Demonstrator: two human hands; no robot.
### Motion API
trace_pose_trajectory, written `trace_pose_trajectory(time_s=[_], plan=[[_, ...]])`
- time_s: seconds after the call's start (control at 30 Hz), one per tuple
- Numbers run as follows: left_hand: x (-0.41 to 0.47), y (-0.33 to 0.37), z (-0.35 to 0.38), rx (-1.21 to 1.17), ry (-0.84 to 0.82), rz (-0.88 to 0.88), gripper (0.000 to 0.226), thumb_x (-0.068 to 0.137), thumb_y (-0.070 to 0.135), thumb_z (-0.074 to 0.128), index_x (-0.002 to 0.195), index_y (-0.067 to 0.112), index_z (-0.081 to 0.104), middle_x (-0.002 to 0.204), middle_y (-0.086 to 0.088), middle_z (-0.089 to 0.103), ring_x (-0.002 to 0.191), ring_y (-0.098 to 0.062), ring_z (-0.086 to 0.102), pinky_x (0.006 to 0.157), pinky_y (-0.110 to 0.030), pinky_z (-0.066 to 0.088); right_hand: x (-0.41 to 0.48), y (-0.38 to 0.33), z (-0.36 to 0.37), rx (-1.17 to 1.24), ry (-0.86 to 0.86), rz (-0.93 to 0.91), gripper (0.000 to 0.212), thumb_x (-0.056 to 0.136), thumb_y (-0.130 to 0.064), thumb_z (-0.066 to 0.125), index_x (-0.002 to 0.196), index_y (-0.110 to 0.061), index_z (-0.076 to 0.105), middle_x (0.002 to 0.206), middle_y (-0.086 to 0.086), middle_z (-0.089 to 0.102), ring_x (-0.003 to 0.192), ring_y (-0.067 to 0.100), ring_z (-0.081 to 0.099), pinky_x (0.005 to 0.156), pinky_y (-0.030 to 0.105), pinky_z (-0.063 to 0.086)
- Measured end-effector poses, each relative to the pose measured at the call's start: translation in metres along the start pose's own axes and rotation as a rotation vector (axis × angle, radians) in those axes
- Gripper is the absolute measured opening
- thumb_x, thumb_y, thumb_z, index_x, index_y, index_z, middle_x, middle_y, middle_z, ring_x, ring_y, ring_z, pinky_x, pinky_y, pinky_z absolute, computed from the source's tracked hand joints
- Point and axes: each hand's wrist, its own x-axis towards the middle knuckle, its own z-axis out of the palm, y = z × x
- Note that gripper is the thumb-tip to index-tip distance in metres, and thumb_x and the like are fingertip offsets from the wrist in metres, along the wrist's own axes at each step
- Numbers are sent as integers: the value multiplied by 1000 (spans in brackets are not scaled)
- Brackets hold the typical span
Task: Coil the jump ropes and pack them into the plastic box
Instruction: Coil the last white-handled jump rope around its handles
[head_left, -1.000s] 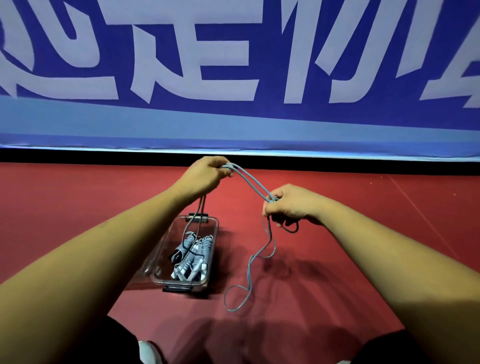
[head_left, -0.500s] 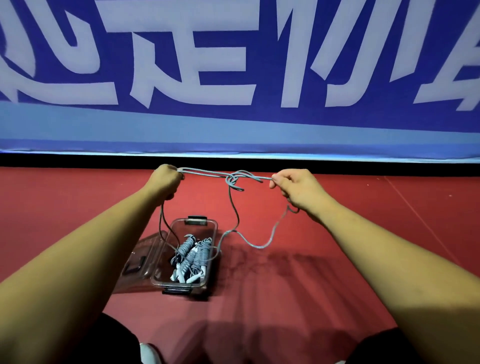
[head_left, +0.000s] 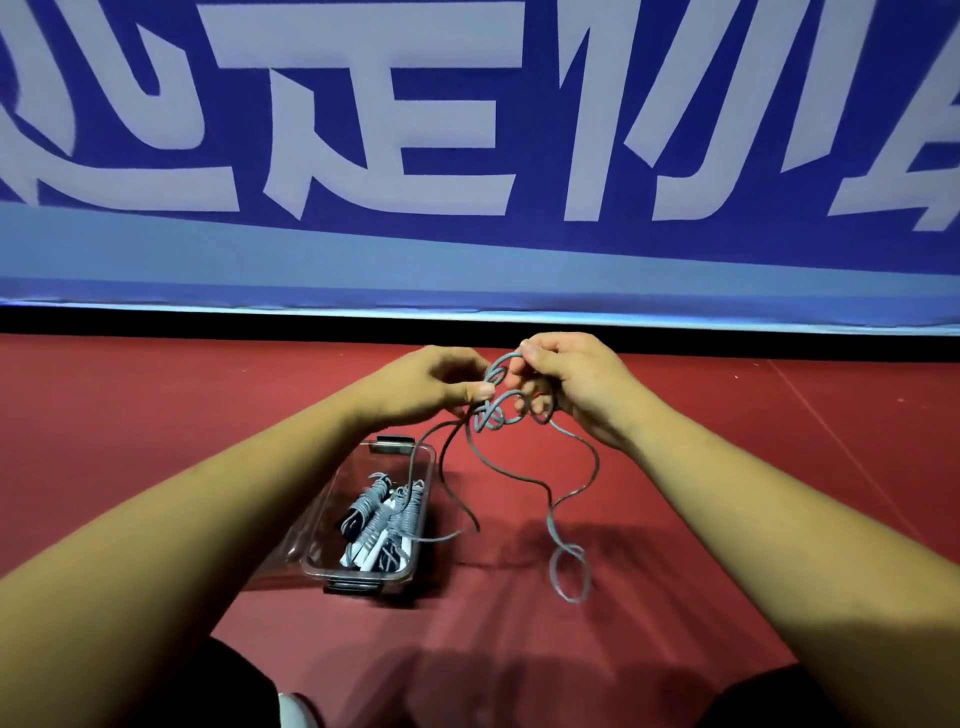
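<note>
Obs., head view. Both hands are raised over the red sports floor (head_left: 727, 467), close together, with a small tangle of thin grey jump rope (head_left: 550, 522) between them.

Left hand (head_left: 436, 384): thumb and forefinger pinch the rope at the left edge of the tangle, and the other fingers are curled under.

Right hand (head_left: 571, 379): the fingertips pinch the top of a small upright loop. The lower fingers are curled, with a turn of rope passing round them (exact routing through the tangle is not resolvable).

Rope relative to the grip: the knotted section sits directly between and just below the two pinches. Several strands hang from it. One drops left into the box. One falls to the floor just right of the box. A longer one swings right, then down, ending in a small closed loop lying on the floor, near and right of the box.

Container: a clear rectangular plastic box (head_left: 358, 574) stands on the floor below the left forearm, open at the top, with black latches at its near and far ends. Inside are coiled grey rope bundles (head_left: 384, 519) packed side by side, their white handle ends (head_left: 363, 558) toward the near end.

Background: a blue banner with large white characters (head_left: 467, 156) along the far edge of the floor.
</note>
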Motion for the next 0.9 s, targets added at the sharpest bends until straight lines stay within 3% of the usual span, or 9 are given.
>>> trace_pose_trajectory(time_s=[0.13, 0.27, 0.4, 0.53, 0.67, 0.8, 0.9], plan=[[0, 5, 1, 163, 172, 33, 16, 94, 23, 65, 83, 11, 67, 68, 9, 63, 63, -8, 63, 66, -30, 59, -2, 1, -4, 14, 73, 36, 29, 103, -15, 43, 77, -7, 53, 64, 7, 55, 48, 16, 58, 41, 21, 36], [2, 8, 4, 293, 308, 108, 15, 93, 24, 67, 81, 16, 70, 75, 7, 66, 63, 5, 55, 66, -15, 43, -3, -5, -6, 70, 60, 62, 26, 102, -21, 45, 83, -8, 56, 65, 8, 51, 39, 10, 38, 37, 17, 21], [5, 9, 4, 56, 517, -75, 26, 91, 15, 61, 65, 14, 63, 56, 7, 59, 49, -3, 45, 55, -25, 35, -6, -4, -1, -69, -68, 42, 25, 99, -30, 52, 100, -6, 59, 61, 8, 51, 40, 10, 31, 44, 23, 19], [7, 10, -1, -333, 603, -261, 22, 90, 8, 48, 70, 10, 59, 64, -8, 58, 47, -10, 50, 50, -25, 29, -9, 2, 0, -388, -90, -26, 14, 88, -17, 70, 92, -5, 63, 63, 8, 56, 46, 12, 45, 44, 21, 35], [7, 10, -10, -874, 541, -298, 17, 92, 7, 42, 81, 10, 54, 66, -7, 55, 58, -16, 52, 54, -25, 32, -8, -3, -10, -222, -56, -105, 2, 88, 0, 65, 88, 0, 63, 65, 10, 57, 47, 13, 51, 55, 24, 46], [6, 14, -4, -803, 455, -271, 22, 95, 7, 43, 77, 13, 54, 55, 3, 49, 53, -11, 43, 53, -22, 30, -12, 0, -6, -77, -120, -5, 17, 94, -13, 61, 80, -3, 59, 56, 12, 52, 37, 14, 39, 48, 25, 46], [1, 21, 0, -699, 351, -220, 25, 100, 5, 45, 77, 11, 50, 57, -1, 54, 50, -13, 48, 48, -22, 37, -12, 5, -5, -273, -35, 34, 24, 92, -33, 65, 93, -10, 56, 55, 10, 52, 38, 15, 40, 40, 21, 35]])
